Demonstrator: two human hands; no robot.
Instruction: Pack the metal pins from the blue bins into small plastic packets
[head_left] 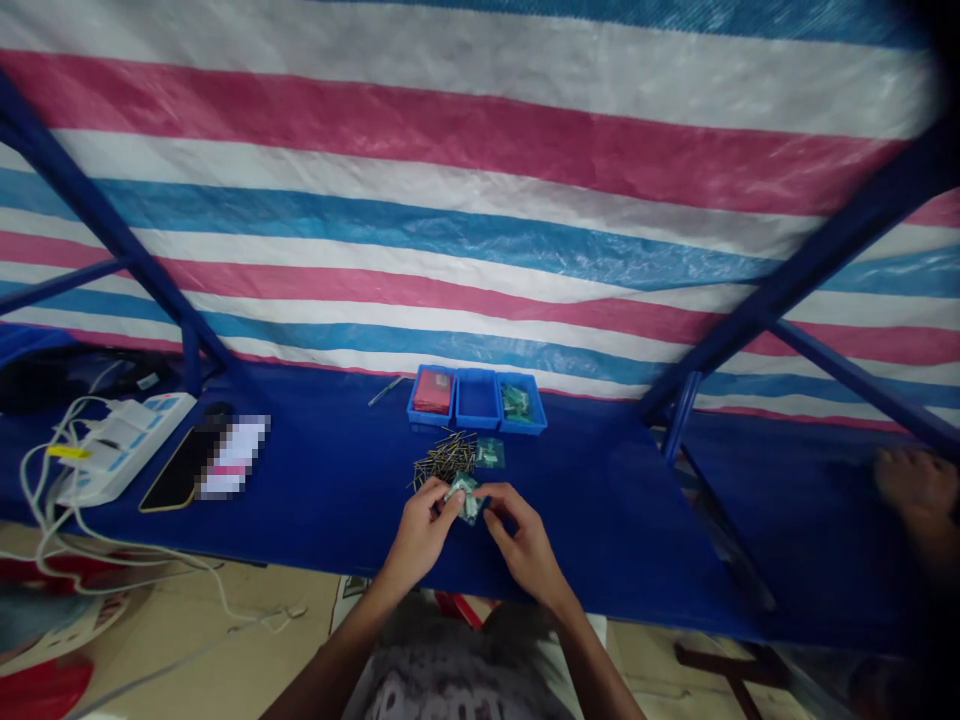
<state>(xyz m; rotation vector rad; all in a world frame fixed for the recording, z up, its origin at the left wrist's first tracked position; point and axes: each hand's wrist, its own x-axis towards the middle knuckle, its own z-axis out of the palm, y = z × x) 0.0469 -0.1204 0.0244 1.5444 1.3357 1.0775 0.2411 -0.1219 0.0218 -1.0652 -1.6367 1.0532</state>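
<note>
Near the front of the blue table, my left hand (421, 528) pinches a small clear plastic bag (466, 498) between thumb and fingers. Small pale pieces show through the bag, too small to name. My right hand (521, 535) is at the bag's right edge, its thumb and index finger curled close together; whether they grip the bag is hard to see. Just beyond the hands lies a pile of thin dark and brass-coloured screws or pins (448, 455). Beside the pile rests another small greenish bag (490, 453).
Three joined blue bins stand at the back: one with red packets (433, 391), a middle bin (478, 398), one with green bags (517, 404). Leftward are a phone (180, 470) and a power strip (127, 450) with cables. Another person's hand (919, 480) is at far right.
</note>
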